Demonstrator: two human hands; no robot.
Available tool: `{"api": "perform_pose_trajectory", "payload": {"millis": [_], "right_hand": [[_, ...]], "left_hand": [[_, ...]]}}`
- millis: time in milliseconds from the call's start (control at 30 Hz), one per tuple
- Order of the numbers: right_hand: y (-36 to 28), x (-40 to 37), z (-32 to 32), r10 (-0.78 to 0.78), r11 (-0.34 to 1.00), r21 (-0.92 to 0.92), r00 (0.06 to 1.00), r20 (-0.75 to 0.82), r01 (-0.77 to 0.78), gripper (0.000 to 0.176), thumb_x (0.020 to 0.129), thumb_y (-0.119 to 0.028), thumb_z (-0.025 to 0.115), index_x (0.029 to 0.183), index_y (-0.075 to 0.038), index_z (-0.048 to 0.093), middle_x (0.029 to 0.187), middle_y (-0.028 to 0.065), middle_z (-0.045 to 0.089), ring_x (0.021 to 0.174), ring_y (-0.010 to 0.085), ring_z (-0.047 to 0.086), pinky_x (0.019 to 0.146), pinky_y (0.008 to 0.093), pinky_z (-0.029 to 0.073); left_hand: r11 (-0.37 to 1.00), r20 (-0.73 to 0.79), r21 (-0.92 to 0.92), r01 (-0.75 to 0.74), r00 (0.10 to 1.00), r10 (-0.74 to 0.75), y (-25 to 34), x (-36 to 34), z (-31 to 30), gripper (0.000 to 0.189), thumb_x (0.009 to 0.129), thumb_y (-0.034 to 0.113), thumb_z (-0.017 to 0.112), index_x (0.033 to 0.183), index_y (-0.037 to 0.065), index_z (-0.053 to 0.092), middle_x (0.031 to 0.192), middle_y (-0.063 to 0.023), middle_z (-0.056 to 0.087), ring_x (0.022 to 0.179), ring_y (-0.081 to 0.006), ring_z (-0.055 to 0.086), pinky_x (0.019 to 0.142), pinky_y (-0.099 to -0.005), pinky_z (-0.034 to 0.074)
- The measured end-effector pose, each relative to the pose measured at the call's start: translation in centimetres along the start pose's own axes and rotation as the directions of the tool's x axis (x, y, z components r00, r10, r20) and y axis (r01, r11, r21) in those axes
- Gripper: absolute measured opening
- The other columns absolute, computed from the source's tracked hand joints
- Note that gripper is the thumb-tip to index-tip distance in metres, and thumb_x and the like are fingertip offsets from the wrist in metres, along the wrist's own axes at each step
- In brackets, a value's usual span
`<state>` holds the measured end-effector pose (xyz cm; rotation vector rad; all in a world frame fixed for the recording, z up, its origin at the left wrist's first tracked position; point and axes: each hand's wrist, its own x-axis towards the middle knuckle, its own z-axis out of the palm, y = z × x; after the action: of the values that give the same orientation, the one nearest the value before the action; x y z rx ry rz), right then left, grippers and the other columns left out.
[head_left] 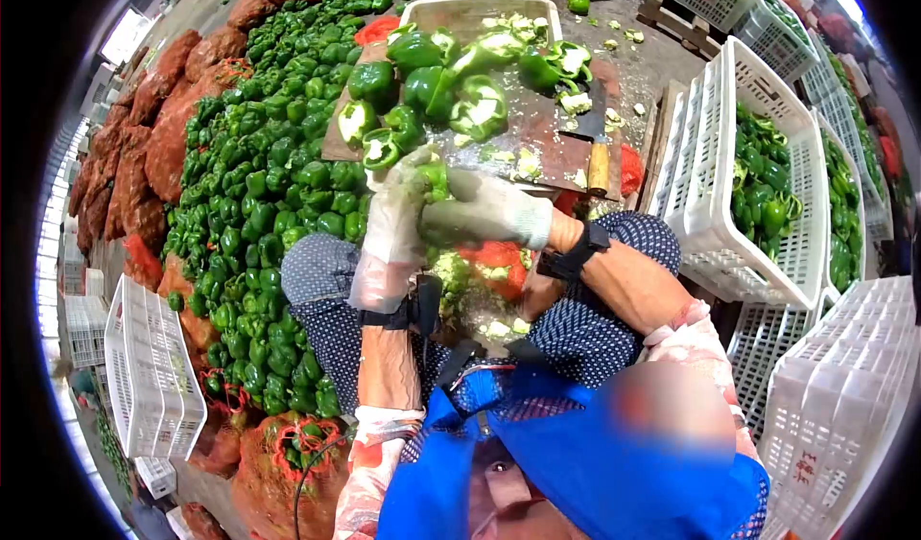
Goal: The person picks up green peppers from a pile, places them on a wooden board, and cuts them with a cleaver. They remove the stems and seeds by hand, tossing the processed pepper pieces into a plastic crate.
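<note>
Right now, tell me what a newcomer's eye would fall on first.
The huge heap of green peppers filling the left side strikes first. In the middle, the left hand and right hand, both gloved, clasp one pepper before a board of cut halves. White crates stand on the right.

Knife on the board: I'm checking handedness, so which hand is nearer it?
Right. The right hand is close beside the knife; the left hand is farther off, past the pepper.

produce market or packing yard, heaps of green peppers [259,185], red mesh sacks [144,156], stacked white plastic crates [835,396]
</note>
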<state>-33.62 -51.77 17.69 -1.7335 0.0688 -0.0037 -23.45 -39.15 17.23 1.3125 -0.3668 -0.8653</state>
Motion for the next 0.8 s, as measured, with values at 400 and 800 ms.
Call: {"api": "perform_pose_trajectory", "payload": {"millis": [400, 800], "right_hand": [[0.2, 0.8, -0.3, -0.028, 0.867, -0.495, 0.996, 0.084, 0.066, 0.052, 0.089, -0.049, 0.054, 0.095, 0.002, 0.063, 0.079, 0.025, 0.062, 0.075, 0.0363, 0.064, 0.067, 0.0459, 0.049], [0.5, 0.1, -0.2, -0.196, 0.934, -0.309, 0.98, -0.031, 0.177, 0.042, 0.091, -0.039, 0.055, 0.092, 0.003, 0.055, 0.075, 0.0168, 0.062, 0.067, 0.0332, 0.061, 0.062, 0.0423, 0.048]], "left_hand": [[0.995, 0.085, 0.055, -0.078, 0.994, 0.073, -1.9, 0.2, -2.5, 0.041, 0.096, 0.031, 0.051, 0.129, 0.006, 0.055, 0.102, -0.0088, 0.062, 0.083, -0.0142, 0.06, 0.064, -0.0244, 0.049], [0.999, 0.038, -0.046, -0.005, 0.999, 0.007, -2.1, 0.8, -1.6, 0.065, 0.092, 0.053, 0.051, 0.133, 0.003, 0.049, 0.123, -0.0104, 0.06, 0.106, -0.022, 0.061, 0.091, -0.0344, 0.051]]}}
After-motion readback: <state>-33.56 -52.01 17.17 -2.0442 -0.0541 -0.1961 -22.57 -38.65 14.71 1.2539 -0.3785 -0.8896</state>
